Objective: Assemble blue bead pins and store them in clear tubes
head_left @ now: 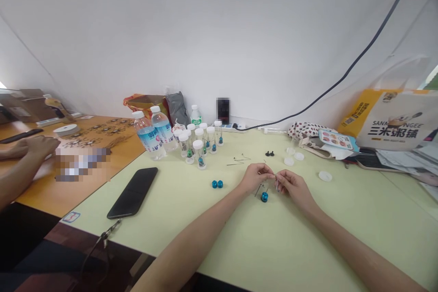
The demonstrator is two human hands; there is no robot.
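Blue ball [264, 197] sits on the near side of the fingers [268, 176].

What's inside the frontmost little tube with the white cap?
Inside the tube, a small blue piece shows near the bottom. The white cap covers the top, hiding anything under it.

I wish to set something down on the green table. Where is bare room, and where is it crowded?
The table is bare between the black phone and the two blue pieces, and widely between the right forearm and the papers. Crowded: back left, with capped tubes and bottles; back right, by the bag; around the left hand and right hand.
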